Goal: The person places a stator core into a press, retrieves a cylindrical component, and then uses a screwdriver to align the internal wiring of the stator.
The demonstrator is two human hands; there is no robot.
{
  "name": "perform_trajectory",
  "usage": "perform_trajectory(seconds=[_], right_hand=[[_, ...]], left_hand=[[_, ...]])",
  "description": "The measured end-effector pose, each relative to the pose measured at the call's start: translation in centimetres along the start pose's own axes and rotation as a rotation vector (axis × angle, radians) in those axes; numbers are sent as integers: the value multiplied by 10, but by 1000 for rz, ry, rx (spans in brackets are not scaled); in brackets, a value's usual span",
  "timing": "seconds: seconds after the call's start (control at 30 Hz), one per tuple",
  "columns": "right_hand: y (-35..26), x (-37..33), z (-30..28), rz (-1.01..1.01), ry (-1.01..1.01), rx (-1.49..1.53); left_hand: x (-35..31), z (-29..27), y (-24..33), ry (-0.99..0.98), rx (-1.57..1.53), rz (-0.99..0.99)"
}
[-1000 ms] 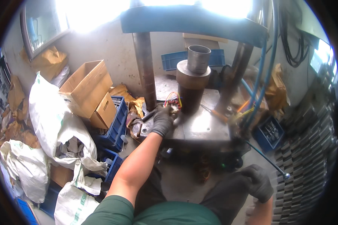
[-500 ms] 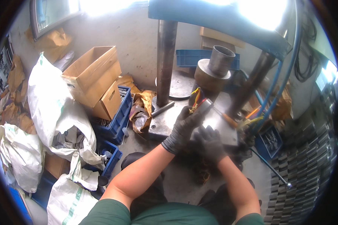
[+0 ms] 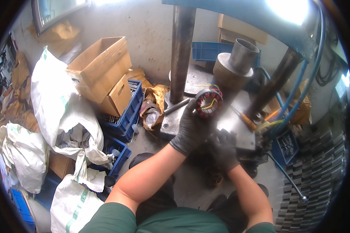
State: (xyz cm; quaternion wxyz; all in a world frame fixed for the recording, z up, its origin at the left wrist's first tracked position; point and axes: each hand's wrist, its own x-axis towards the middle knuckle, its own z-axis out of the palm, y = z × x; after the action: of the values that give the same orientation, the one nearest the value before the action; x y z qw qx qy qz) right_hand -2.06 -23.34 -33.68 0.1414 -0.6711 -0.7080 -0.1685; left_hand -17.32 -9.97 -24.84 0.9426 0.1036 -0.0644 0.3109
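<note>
My left hand (image 3: 192,128), in a dark grey glove, grips a motor stator (image 3: 209,104), a metal ring with red windings inside. Its open face is tilted up toward me, and thin yellow and red wires stick out of it. Just to the right and lower is my right hand (image 3: 224,147), also gloved, apart from the stator. Its fingers are loosely bent and a little blurred, with nothing visible in them. Beyond the stator, a stepped steel cylinder (image 3: 233,69) with a hollow top stands on the steel press table (image 3: 237,128).
Steel columns (image 3: 181,54) and a blue crossbeam (image 3: 252,19) frame the table. A short rod (image 3: 177,106) and an orange-handled tool (image 3: 248,121) lie on it. Blue hoses (image 3: 299,93) hang right, above stacked metal parts (image 3: 311,174). Cartons (image 3: 101,70), blue crates (image 3: 122,124) and white sacks (image 3: 52,97) fill the left.
The stator has been turned so its wound inside faces me. My right hand's fingers have bent more, and it sits slightly farther right in the view. The whole view has shifted a little.
</note>
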Motion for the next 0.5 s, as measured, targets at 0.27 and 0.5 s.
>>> perform_trajectory(seconds=[0.27,0.5], right_hand=[[-1,15,-42,68,467,512],[30,11,-82,502,308,770]], left_hand=[[-2,6,0,-34,-376,-177],[3,-22,-12,-46,864,274]])
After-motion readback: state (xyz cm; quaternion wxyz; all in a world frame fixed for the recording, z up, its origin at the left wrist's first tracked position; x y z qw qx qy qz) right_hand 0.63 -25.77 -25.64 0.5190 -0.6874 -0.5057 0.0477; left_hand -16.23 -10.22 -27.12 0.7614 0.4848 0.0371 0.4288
